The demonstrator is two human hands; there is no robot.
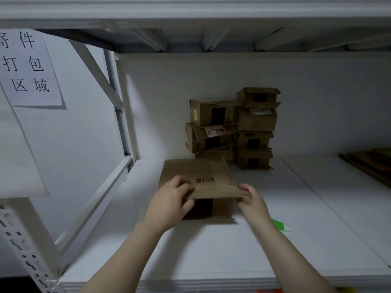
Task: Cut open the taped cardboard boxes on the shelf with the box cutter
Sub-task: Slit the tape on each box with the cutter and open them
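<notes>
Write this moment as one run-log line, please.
stage: positioning box | left hand: grips front box | right hand: grips its right corner | box cutter: lying on shelf, unheld

We see only the end of a green tool (281, 226), perhaps the box cutter, behind the right forearm (271, 235). The front box (196, 172) hides most of the lowest carton (213, 155) behind it. Brown boards (370, 163) run off the right edge; the carton labels (260, 111) are too small for us to read.
</notes>
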